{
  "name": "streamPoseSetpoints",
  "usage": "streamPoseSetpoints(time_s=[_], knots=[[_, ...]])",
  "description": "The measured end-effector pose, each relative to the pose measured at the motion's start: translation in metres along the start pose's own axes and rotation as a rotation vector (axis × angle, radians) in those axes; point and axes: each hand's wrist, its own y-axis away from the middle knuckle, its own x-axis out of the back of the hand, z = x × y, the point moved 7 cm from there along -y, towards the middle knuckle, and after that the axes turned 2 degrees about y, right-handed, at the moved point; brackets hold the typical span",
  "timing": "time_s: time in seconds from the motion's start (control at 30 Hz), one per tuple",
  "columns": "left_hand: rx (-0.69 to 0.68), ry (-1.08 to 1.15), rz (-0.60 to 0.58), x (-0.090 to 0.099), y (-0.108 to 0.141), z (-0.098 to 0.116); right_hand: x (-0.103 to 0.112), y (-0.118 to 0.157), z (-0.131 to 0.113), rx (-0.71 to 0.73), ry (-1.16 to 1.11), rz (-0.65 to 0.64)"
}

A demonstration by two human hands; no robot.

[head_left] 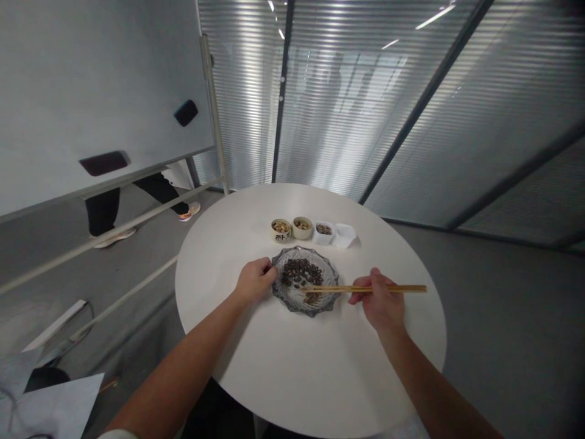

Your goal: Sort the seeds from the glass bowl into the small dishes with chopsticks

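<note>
Forearms (183,360) lay across the near side of a round white table (311,378). Left hand (256,281) sat on the rim of a scalloped glass dish (328,299) of dark beans (298,272), apparently steadying it, grip unclear; right hand (378,299) clenched wooden chopsticks (406,289), tips over the beans

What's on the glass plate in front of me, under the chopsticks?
The glass plate holds a heap of dark beans. The left hand covers part of its rim, and the chopsticks in the right hand cross above it, hiding only a thin strip of the beans.
</note>
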Motion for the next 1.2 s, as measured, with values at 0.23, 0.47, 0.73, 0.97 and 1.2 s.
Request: streamPoseSetpoints(time_s=[0.23, 0.47, 0.73, 0.97, 1.2], knots=[[0.008, 0.011, 0.000, -0.002, -0.001, -0.003, 0.002, -0.002, -0.014, 0.036, -0.087, 0.013], [0.005, 0.015, 0.004, -0.001, 0.000, -0.001, 0.013, -0.021, -0.046, 0.197, -0.162, 0.109], [0.001, 0.022, 0.005, -0.003, -0.001, -0.003, 0.026, -0.106, -0.049, 0.270, -0.131, 0.334], [-0.020, 0.019, 0.004, -0.003, -0.001, -0.003, 0.018, -0.131, -0.018, 0.111, -0.124, 0.276], [-0.024, 0.015, 0.008, -0.004, -0.002, -0.004, 0.020, -0.111, -0.033, 0.146, -0.183, 0.200]])
